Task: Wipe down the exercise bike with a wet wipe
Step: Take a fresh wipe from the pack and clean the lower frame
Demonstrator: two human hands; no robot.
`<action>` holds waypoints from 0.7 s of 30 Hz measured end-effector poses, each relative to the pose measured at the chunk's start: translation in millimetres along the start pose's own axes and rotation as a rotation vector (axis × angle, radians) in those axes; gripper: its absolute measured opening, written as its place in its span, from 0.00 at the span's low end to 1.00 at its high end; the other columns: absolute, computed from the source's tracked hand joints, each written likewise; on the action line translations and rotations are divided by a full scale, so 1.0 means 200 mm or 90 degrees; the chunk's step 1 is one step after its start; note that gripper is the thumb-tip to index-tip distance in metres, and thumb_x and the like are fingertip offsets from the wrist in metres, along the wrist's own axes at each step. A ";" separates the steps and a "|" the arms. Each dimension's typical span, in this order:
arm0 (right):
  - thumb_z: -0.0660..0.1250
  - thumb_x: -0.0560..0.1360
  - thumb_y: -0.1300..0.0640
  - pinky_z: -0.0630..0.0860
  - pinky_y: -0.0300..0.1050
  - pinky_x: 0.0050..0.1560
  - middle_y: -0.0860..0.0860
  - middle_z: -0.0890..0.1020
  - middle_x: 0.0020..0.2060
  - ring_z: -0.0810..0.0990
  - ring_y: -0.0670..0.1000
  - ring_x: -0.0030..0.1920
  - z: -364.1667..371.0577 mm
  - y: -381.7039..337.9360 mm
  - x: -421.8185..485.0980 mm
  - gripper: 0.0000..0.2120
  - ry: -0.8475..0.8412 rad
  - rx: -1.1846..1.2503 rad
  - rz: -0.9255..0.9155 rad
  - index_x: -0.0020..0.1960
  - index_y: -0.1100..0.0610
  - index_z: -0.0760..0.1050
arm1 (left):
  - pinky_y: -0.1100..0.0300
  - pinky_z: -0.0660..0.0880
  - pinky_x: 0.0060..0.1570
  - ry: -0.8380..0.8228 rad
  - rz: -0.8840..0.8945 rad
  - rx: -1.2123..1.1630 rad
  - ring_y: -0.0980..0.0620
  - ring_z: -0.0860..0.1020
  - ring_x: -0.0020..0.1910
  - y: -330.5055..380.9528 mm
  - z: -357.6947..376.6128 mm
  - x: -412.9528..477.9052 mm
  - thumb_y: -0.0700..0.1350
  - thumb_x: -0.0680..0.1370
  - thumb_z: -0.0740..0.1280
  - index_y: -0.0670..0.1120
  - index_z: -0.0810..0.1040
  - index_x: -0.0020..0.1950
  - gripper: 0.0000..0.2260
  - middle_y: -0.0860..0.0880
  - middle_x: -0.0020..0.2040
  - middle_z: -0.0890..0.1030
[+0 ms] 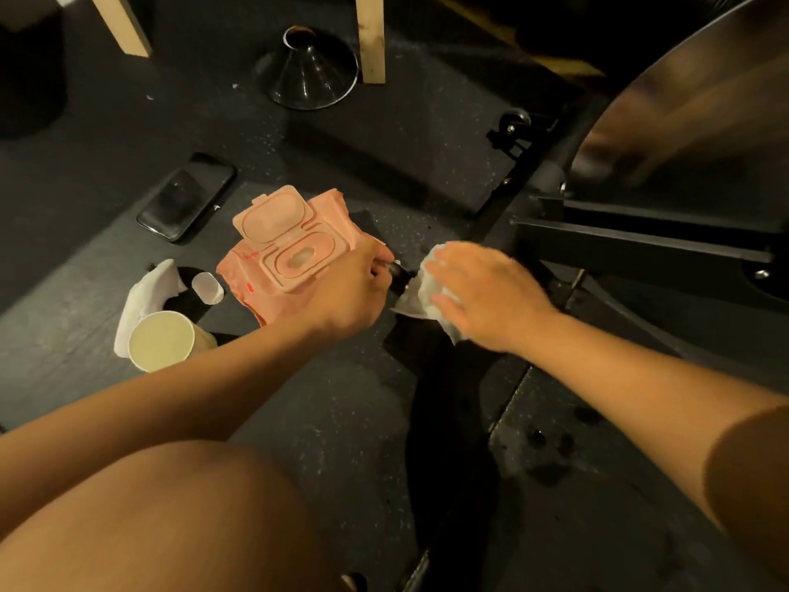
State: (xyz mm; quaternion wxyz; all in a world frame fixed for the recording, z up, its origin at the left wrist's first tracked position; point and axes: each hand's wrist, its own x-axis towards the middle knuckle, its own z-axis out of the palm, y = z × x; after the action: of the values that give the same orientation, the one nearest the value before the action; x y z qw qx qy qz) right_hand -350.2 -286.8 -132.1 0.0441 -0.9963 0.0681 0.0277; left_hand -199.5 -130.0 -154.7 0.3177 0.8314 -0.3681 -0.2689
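Item 1, exercise bike (640, 241): black frame at the right of your view, standing on the dark speckled floor (341, 420). Angled frame members run out to the right edge, and a large smooth flywheel (704, 100), blurred, fills the upper right corner. A black bar (448, 399) of the bike lies low along the floor from bottom centre up to your hands. Its tip carries a small metal fitting.

Item 2, wet wipe (427, 288): white, crumpled, draped over the black bar near its tip, with one corner hanging toward the floor.

Item 3, your right hand (486, 292): spread wide, fingers fairly straight, lying flat on top of the wet wipe and pressing it to the bar.

Item 4, your left hand (354, 292): fingers curled in, gripping the tip of the black bar just left of the wipe.

Item 5, surroundings:
- pink wipe pack (286, 249), lid flipped up, on the floor just beyond your left hand
- dark phone (185, 196) beyond the pack
- paper cup (164, 339) to the left, upright, with a crumpled white tissue (145, 292) touching it
- small white cap (208, 287) between tissue and pack
- black funnel (309, 68), wide end down, farther off, between two pale wooden legs (370, 36)
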 end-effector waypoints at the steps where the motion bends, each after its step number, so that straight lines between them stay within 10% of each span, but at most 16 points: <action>1: 0.56 0.79 0.47 0.66 0.55 0.68 0.54 0.74 0.66 0.70 0.55 0.69 0.05 -0.02 -0.01 0.22 -0.047 -0.018 -0.037 0.68 0.56 0.71 | 0.64 0.71 0.42 -0.007 0.029 0.009 0.53 0.77 0.47 0.00 0.00 -0.02 0.41 0.81 0.62 0.47 0.73 0.63 0.11 0.50 0.52 0.77; 5: 0.51 0.79 0.48 0.54 0.62 0.73 0.51 0.75 0.65 0.69 0.53 0.69 0.04 0.16 0.14 0.21 -0.215 -0.139 -0.126 0.71 0.48 0.67 | 0.61 0.70 0.51 0.020 0.144 0.015 0.54 0.73 0.51 0.02 0.02 -0.08 0.42 0.81 0.63 0.44 0.73 0.65 0.12 0.48 0.54 0.76; 10: 0.45 0.80 0.47 0.46 0.72 0.71 0.54 0.74 0.64 0.65 0.54 0.70 -0.04 0.35 0.24 0.21 -0.230 -0.265 0.060 0.67 0.49 0.68 | 0.66 0.68 0.51 0.014 0.165 0.000 0.59 0.73 0.50 0.00 0.02 -0.11 0.47 0.83 0.59 0.47 0.72 0.65 0.12 0.51 0.54 0.76; 14: 0.47 0.77 0.52 0.53 0.69 0.72 0.61 0.74 0.59 0.70 0.63 0.63 0.20 -0.30 -0.13 0.21 -0.169 -0.072 -0.077 0.62 0.53 0.72 | 0.58 0.72 0.54 0.026 0.102 -0.036 0.57 0.74 0.52 -0.05 0.01 -0.09 0.49 0.82 0.58 0.48 0.73 0.63 0.12 0.51 0.54 0.77; 18: 0.55 0.79 0.52 0.23 0.65 0.68 0.57 0.71 0.71 0.71 0.56 0.69 0.34 -0.39 -0.35 0.28 -0.261 -0.212 -0.311 0.76 0.61 0.59 | 0.61 0.72 0.54 0.033 0.059 -0.072 0.58 0.74 0.53 -0.04 0.02 -0.10 0.51 0.84 0.57 0.48 0.72 0.66 0.13 0.52 0.56 0.76; 21: 0.67 0.70 0.55 0.31 0.64 0.73 0.54 0.83 0.53 0.80 0.55 0.51 0.35 -0.24 -0.35 0.19 -0.228 -0.215 -0.297 0.61 0.55 0.80 | 0.66 0.67 0.47 0.058 0.108 -0.067 0.60 0.72 0.48 -0.02 0.03 -0.12 0.47 0.84 0.58 0.48 0.73 0.60 0.09 0.53 0.50 0.75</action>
State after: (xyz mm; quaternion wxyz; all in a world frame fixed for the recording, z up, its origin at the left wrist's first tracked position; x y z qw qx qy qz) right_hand -416.5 -223.9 -193.7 -0.1053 -0.9575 -0.1763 0.2026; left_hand -214.7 -111.1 -157.0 0.3990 0.7907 -0.4079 -0.2219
